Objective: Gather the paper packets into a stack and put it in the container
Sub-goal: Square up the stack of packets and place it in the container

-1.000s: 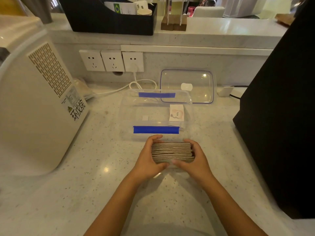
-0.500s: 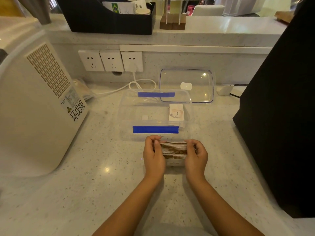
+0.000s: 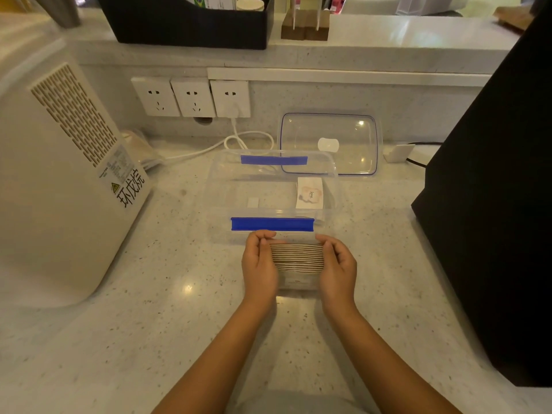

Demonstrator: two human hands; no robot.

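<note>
A stack of brown paper packets point(image 3: 297, 257) stands on edge on the counter, just in front of a clear plastic container point(image 3: 333, 186) with blue clips. My left hand point(image 3: 260, 262) presses the stack's left end and my right hand point(image 3: 339, 267) presses its right end, so both hold it between them. One white packet with a pink print point(image 3: 310, 193) lies inside the container at the right. The stack's lower part is partly hidden by my palms.
The container's clear lid point(image 3: 330, 143) leans against the back wall behind it. A large white appliance point(image 3: 56, 180) stands at the left, a black box point(image 3: 495, 204) at the right. A white cable point(image 3: 248, 141) runs from the wall sockets point(image 3: 194, 97).
My hands turned from cupping the stack at the front to pressing it from both ends, and the stack now stands more upright, slightly closer to the container.
</note>
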